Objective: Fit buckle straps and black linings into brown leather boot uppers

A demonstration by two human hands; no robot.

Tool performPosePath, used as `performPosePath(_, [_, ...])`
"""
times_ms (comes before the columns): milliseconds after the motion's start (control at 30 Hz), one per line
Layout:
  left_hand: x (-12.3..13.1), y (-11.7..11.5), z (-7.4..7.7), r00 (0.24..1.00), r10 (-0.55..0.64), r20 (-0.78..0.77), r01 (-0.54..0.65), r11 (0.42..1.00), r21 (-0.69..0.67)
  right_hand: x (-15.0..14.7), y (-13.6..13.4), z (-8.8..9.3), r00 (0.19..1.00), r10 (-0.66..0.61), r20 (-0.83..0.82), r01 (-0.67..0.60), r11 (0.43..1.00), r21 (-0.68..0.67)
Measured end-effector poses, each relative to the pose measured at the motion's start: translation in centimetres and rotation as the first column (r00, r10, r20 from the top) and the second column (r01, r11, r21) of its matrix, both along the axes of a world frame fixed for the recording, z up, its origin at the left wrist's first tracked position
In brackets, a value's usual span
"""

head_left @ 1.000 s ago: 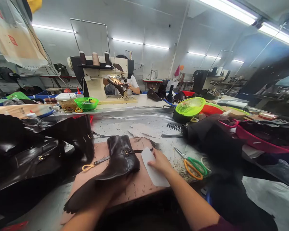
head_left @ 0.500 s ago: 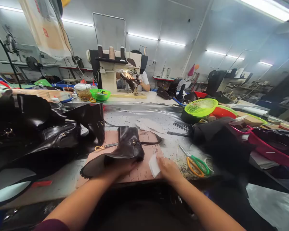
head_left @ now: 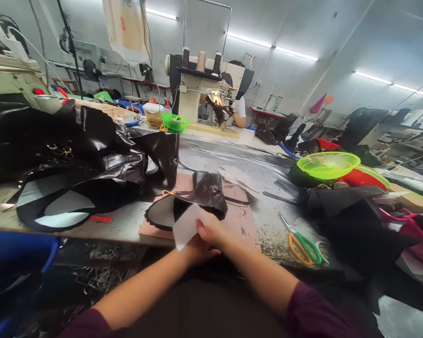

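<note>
My right hand [head_left: 211, 228] is closed on a small white sheet [head_left: 188, 227], paper or thin lining, with the thumb on its right edge. Just below and behind it is my left hand [head_left: 197, 253], its fingers mostly hidden by the sheet and the right hand, so I cannot tell its grip. Beyond both hands a dark brown leather boot upper [head_left: 202, 184] with a buckled strap lies on a pink board [head_left: 245, 225]. Its wide opening, showing grey lining, faces left. A gold clip [head_left: 167, 192] sits at the board's far left.
Scissors [head_left: 301, 244] with orange and green handles lie on the right. More dark boot uppers [head_left: 127, 164] are piled at left, near a red strip [head_left: 100, 219]. Dark cloth [head_left: 334, 211] and a green basket [head_left: 327, 165] stand right. A co-worker sits behind a sewing machine [head_left: 193, 101].
My right hand has carried the white sheet left, over to my left hand. My left hand has come away from the boot upper towards me. The view has turned left.
</note>
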State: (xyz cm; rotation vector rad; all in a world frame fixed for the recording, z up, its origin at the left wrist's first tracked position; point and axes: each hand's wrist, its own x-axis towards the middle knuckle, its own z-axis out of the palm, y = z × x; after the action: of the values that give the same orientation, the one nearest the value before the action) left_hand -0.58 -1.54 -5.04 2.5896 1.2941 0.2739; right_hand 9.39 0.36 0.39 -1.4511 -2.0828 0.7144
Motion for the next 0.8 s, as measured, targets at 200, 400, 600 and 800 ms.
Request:
performPosePath(200, [0.0,-0.3,1.5,0.999,-0.005,-0.038,0.005,1.0,0.004,3.5,3.0,0.4,0.967,-0.112,0.227,0.063,0.975,0.214])
performPosePath(400, [-0.1,-0.1,1.5,0.999,0.024,0.028,-0.026,0.997,0.067,6.0,1.5,-1.1,0.928,-0.259,0.269,0.159,0.926,0.342])
performPosePath(600, [0.1,0.2,1.4,0.997,0.063,0.042,-0.066,0.995,0.08,5.5,0.9,-0.6,0.922,-0.304,0.24,0.186,0.892,0.413])
performPosePath(800, [0.6,0.3,2.2,0.996,0.089,0.034,-0.091,0.992,0.084,5.5,1.4,-1.8,0.925,-0.314,0.216,0.234,0.916,0.327])
